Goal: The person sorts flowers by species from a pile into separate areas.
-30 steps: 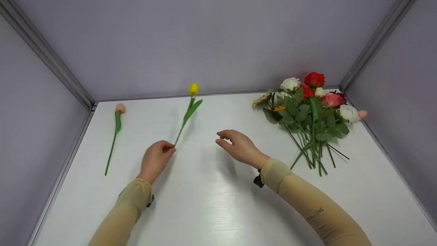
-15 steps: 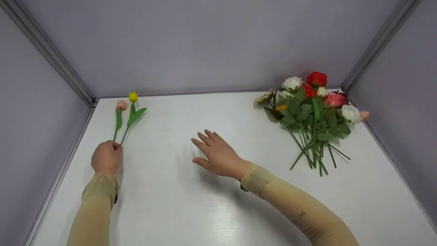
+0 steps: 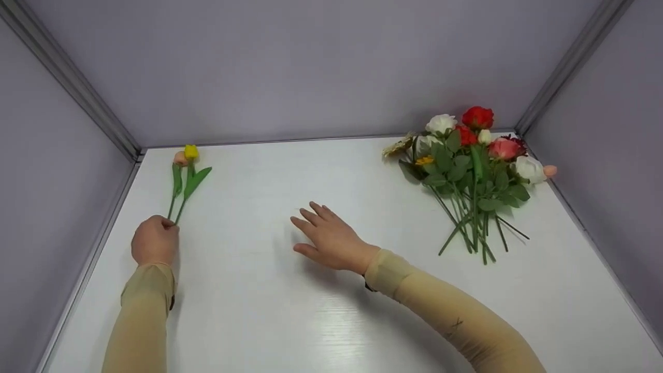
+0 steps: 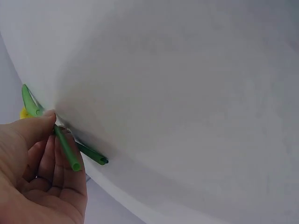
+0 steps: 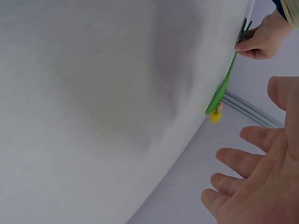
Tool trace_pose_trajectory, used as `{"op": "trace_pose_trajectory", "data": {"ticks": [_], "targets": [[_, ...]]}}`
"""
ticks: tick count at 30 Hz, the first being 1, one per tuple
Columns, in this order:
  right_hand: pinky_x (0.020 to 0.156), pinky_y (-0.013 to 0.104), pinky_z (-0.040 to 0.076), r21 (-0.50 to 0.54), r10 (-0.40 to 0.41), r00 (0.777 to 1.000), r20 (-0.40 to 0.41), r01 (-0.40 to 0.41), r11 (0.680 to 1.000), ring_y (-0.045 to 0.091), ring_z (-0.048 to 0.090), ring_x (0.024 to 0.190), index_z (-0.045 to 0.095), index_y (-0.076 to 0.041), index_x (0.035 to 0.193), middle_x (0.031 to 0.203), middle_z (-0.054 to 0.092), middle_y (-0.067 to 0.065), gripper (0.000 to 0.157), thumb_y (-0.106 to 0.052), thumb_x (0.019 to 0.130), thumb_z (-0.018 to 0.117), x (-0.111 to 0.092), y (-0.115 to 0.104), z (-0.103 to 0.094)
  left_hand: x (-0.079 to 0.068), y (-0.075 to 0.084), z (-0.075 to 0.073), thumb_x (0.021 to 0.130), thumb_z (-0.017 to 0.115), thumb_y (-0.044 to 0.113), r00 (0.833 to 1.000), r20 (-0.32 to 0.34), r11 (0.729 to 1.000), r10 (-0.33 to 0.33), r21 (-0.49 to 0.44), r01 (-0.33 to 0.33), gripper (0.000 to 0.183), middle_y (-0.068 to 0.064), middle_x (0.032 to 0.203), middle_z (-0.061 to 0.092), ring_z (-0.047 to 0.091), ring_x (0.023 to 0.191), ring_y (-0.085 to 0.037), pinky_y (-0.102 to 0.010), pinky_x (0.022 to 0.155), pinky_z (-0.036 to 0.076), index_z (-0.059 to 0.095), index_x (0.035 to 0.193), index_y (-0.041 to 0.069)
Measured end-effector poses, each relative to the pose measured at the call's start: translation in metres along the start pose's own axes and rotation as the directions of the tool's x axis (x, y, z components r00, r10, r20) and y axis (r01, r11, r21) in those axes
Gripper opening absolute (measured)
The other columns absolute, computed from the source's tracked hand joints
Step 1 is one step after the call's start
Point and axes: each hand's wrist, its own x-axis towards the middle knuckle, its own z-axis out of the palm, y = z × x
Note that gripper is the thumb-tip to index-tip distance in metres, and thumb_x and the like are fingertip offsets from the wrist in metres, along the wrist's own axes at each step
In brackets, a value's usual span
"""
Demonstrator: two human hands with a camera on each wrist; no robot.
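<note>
Pinching w/ L hand, thumb to fingers, nr lower stem of yellow tulip; holding R hand farther off, approx 3 o'clock, fingers spread, gripping nothing. Pointing yellow tulip btwn 12 & 1 from grip, lengthwise beside pink tulip; overlapping blooms in head view. Can't tell if touching pink tulip's stem.

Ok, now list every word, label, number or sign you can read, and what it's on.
"X": dark letter-like mark on the right sleeve.
Fainter marks beside it: too blurred to read.
No readable text on the yellow tulip, pink tulip or table.
</note>
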Motion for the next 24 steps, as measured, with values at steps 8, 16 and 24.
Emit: {"op": "trace_pose_trajectory", "data": {"ticks": [8, 16, 24], "targets": [[0.126, 0.04, 0.008, 0.023, 0.01, 1.0, 0.006, -0.011, 1.0, 0.03, 0.013, 0.156, 0.033, -0.016, 0.161, 0.165, 0.032, 0.011, 0.066, -0.053, 0.108, 0.043, -0.004, 0.01, -0.001, 0.0, 0.002, 0.001, 0.099, 0.057, 0.01, 1.0, 0.013, 1.0, 0.011, 0.023, -0.011, 0.022, -0.029, 0.097, 0.068, 0.064, 0.09, -0.045, -0.056, 0.076, 0.05, 0.069, 0.102, -0.009], [0.124, 0.044, 0.018, 0.05, 0.089, 0.994, -0.06, -0.086, 0.995, 0.035, 0.026, 0.151, 0.046, -0.012, 0.155, 0.158, 0.042, 0.013, 0.059, -0.048, 0.108, 0.047, -0.015, 0.046, -0.008, -0.004, 0.015, 0.004, 0.099, 0.062, 0.016, 0.998, -0.005, 0.997, 0.058, 0.059, -0.057, 0.036, -0.034, 0.12, 0.057, 0.054, 0.11, -0.053, -0.063, 0.086, 0.047, 0.064, 0.126, -0.009], [0.105, 0.048, 0.046, 0.278, 0.362, 0.89, -0.276, -0.286, 0.917, 0.033, 0.058, 0.122, 0.071, -0.006, 0.127, 0.127, 0.068, 0.012, 0.035, -0.03, 0.105, 0.06, -0.045, 0.125, -0.03, -0.024, 0.086, 0.046, 0.098, 0.071, 0.023, 0.917, 0.093, 0.915, 0.388, 0.08, -0.395, 0.058, -0.029, 0.144, 0.047, 0.039, 0.136, -0.048, -0.061, 0.114, 0.028, 0.051, 0.146, -0.003]]}}
